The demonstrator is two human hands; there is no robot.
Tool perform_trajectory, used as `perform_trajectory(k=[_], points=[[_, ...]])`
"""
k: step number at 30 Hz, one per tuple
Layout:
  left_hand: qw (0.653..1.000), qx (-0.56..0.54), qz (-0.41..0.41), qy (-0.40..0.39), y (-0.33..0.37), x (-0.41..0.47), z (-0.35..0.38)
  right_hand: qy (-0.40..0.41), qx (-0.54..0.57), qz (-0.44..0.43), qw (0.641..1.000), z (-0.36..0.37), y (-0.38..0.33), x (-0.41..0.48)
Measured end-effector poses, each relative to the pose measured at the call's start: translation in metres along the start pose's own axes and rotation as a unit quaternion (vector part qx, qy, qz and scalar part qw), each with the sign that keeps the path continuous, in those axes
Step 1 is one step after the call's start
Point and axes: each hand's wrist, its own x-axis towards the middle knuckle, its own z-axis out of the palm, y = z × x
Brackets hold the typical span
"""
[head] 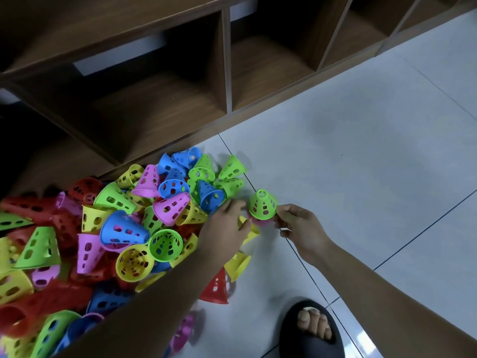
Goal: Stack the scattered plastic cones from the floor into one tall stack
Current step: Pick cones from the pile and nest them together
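Noted right fingertips point(280, 216) pinching the lower rim of a green cone point(263, 204), upright, narrow end up, nested over a pink cone point(261, 221) of which only the rim shows; right hand point(303, 229) otherwise curled, low over the floor. Noted left fingers point(233, 205) curled, thumb pressed on a yellow cone point(249, 229) lying on its side just beside the pink rim; left hand point(224, 226) gripping it, grip partly masked by the back of the hand. Left of that hand: loose pile of cones point(124, 228) in red, blue, green, yellow and pink, tumbled on their sides or mouths-up, against a wooden shelf unit point(160, 104). Beside the left forearm: a red cone point(216, 289) and a second yellow cone point(237, 264). Surface: pale glossy floor tiles point(361, 164), dark grout lines. Near bottom edge: toes in a black sandal point(309, 332). Pile cut off at left and bottom edges; lowest cones blurred; deep shelf corners too dark to read.
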Motion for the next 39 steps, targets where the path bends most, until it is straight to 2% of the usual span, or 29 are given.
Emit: perform_trajectory(k=[4,7,13,17,20,27,29,32,39], points=[[0.999,-0.002,0.010,0.054,-0.022,-0.011,-0.013,0.019,-0.028,0.011,0.999,0.003,0.010,0.005],[0.996,0.048,-0.002,0.074,-0.035,-0.015,-0.018,0.035,-0.043,0.024,0.998,0.005,0.018,0.005],[0.985,0.160,-0.031,0.049,-0.047,-0.021,-0.019,0.084,-0.094,0.038,0.991,0.010,0.031,-0.007],[0.979,0.195,-0.051,0.026,-0.044,-0.022,-0.020,0.048,-0.191,-0.027,0.980,0.027,0.030,-0.022],[0.973,0.219,-0.067,-0.005,-0.039,-0.022,-0.023,0.009,-0.274,-0.093,0.957,0.041,0.029,-0.027],[0.961,0.242,-0.116,-0.072,-0.027,-0.018,-0.022,0.021,-0.407,-0.191,0.893,0.056,0.029,-0.018],[0.962,0.230,-0.126,-0.076,-0.026,-0.015,-0.020,0.014,-0.437,-0.202,0.877,0.056,0.029,-0.014],[0.971,0.178,-0.147,-0.068,-0.027,-0.014,-0.019,0.017,-0.432,-0.227,0.873,0.054,0.027,-0.011],[0.985,-0.063,-0.154,0.043,-0.015,-0.027,-0.034,0.020,-0.324,-0.282,0.903,0.042,0.002,-0.025]])
